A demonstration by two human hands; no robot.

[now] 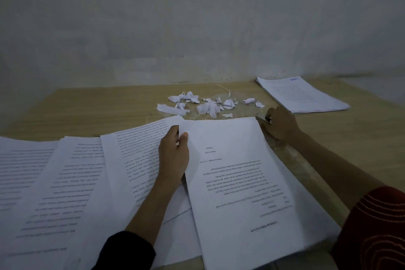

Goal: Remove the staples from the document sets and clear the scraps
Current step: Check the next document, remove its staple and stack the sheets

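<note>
A white printed document set (241, 182) lies in front of me, its text facing away. My left hand (174, 155) pinches its left edge near the far corner, thumb on top. At the set's far right corner my right hand (279, 126) grips a small dark metal tool (266, 119); whether it touches a staple is hidden. Beyond the set, torn paper scraps (208, 105) are scattered on the wooden table (98, 103).
Several other printed sets (65, 182) overlap along the near left of the table. A neat stack of papers (302, 94) sits at the far right against the grey wall (197, 17). The wall closes off the table's back edge.
</note>
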